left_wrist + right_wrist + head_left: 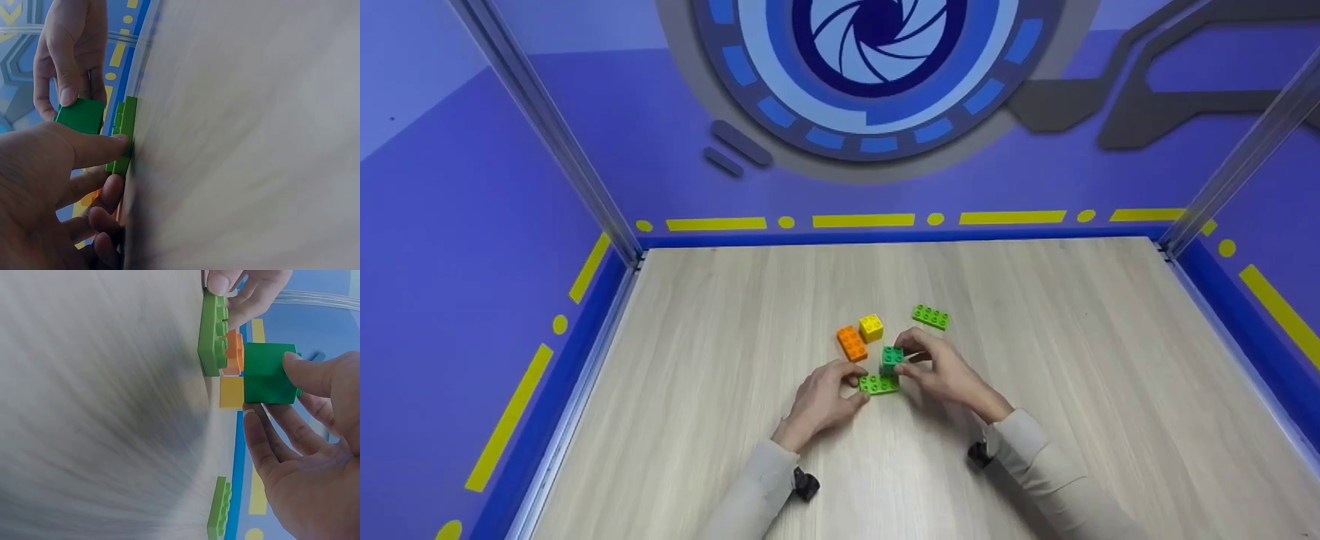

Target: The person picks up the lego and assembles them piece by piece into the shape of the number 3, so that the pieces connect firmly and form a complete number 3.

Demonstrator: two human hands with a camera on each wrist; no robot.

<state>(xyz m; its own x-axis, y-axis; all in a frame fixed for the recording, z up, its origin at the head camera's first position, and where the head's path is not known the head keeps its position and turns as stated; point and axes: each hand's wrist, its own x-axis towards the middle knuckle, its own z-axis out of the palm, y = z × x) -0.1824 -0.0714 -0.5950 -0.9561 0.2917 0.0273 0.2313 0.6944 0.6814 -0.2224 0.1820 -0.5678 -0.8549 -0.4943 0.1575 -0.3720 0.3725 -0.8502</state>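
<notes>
Between thumb and fingers, my right hand (949,373) pinches a dark green toy building block (271,373). It is held just above the table, over the right end of a flat light green block (877,385); a gap between the two shows in the right wrist view. My left hand (826,397) grips that light green block at its left end, thumb on the near side and a finger on the far side. The light green block (125,138) lies studs up on the table.
Behind the hands an orange block (852,343) lies beside a yellow block (871,328). Another flat light green block (931,316) lies farther right. Blue-purple panels (885,191) stand around the wooden table (720,315) at the back and sides.
</notes>
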